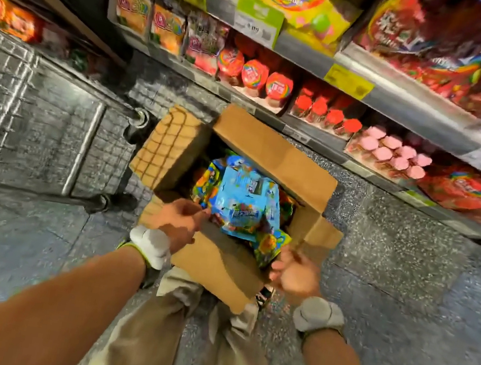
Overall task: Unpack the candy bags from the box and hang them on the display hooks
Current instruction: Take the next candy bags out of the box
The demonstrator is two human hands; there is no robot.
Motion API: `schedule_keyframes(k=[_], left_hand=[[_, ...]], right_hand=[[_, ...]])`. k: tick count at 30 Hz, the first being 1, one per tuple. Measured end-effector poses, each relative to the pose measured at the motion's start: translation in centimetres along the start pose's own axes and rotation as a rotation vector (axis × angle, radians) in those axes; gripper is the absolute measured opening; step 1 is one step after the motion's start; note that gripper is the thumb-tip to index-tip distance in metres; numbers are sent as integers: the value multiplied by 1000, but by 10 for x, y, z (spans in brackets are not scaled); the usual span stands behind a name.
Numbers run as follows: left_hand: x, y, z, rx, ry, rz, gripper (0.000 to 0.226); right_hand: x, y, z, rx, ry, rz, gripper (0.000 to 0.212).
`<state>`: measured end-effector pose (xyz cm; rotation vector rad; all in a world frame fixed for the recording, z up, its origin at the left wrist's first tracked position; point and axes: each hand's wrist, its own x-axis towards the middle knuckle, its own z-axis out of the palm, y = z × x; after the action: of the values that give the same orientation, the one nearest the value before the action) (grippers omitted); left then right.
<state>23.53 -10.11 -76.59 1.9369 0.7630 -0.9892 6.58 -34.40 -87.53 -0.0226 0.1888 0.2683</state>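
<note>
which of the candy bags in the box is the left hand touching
The light blue bag lying on top of the pile. The left hand has its fingers at that bag's near-left edge; the green and yellow bags beside it go untouched.

Box hides lower bags; right hand blurred.

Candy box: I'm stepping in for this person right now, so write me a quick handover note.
Left hand: pinches the edge of a blue candy bag on top of the pile.
Right hand: hovers near the box's near right corner, blurred; grip unclear.
Cardboard box: open on the floor before the shelves, still full of bags.
Done: box opened.
Left: lift bags out and hang them; the target hooks are not identifiable here.
</note>
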Motion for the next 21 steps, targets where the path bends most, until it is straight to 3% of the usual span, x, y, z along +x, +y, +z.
schedule_keyframes(k=[1, 2, 3, 4, 5, 6, 7, 11, 14, 21], left_hand=[[7, -5, 5, 18, 15, 6, 25], [16, -11, 11, 25, 13, 9, 26], [22, -16, 17, 35, 1, 3, 28], [30, -22, 23, 39, -8, 5, 30], [35, -25, 28, 59, -7, 6, 29], [42, -29, 33, 71, 1, 7, 29], [44, -29, 35, 76, 2, -3, 31], [79, -42, 57, 94, -33, -41, 44], [108, -53, 72, 122, -33, -65, 50], [152, -65, 101, 101, -28, -88, 54]], right_hand=[[7, 7, 4, -316, 200, -26, 47], [18, 8, 17, -648, 513, 7, 40], [35, 12, 29, -930, 728, 104, 32], [51, 23, 35, -1070, 932, 333, 20], [51, 27, 27, -1014, 1157, 332, 11], [50, 31, 21, -1113, 1283, 261, 9], [54, 35, 23, -1068, 1305, 194, 7], [72, 42, -5, -1146, 1300, 138, 36], [76, 41, -25, -1166, 1265, 42, 44], [87, 43, -64, -986, 1305, 22, 62]])
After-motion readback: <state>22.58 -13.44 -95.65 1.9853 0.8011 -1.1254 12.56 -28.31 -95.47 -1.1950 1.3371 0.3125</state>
